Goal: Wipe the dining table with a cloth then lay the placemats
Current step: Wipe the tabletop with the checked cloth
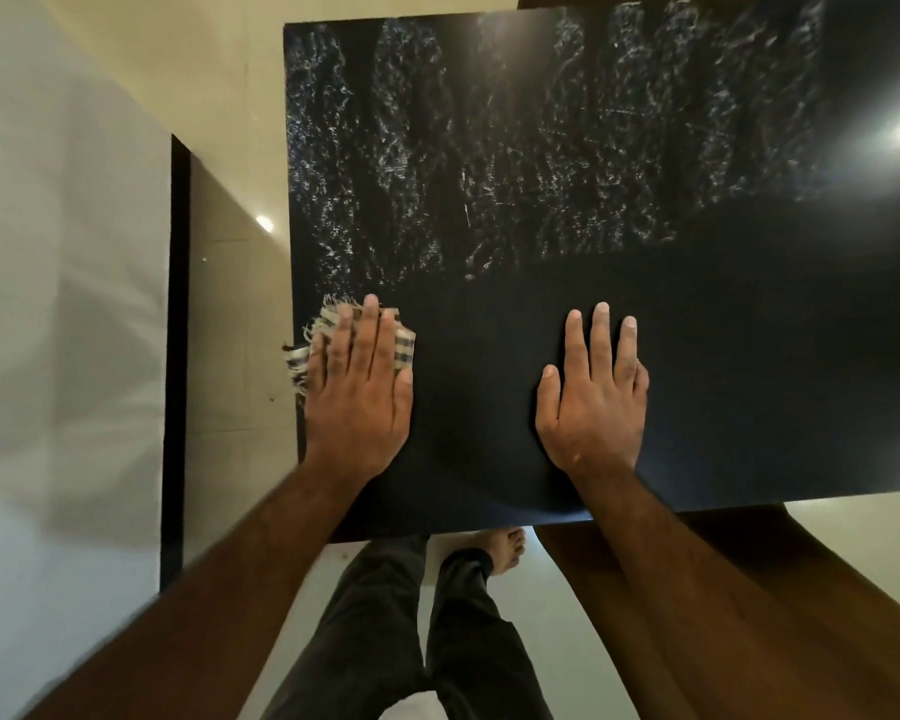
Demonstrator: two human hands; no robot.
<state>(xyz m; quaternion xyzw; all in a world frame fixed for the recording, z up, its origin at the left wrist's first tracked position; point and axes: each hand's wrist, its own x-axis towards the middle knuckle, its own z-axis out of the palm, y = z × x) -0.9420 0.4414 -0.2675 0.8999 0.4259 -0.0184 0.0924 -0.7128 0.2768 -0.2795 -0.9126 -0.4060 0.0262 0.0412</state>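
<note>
left hand [357, 402] flat on frayed checked cloth [328, 324] | right hand [591, 407] flat on glossy table [749, 356]

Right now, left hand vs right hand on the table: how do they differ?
1. The left hand presses on the checked cloth; the right hand lies directly on the bare black table.
2. The left hand is at the table's left edge; the right hand is further in from that edge, along the near side.

Shared: both are palm down with fingers straight, gripping nothing.
</note>
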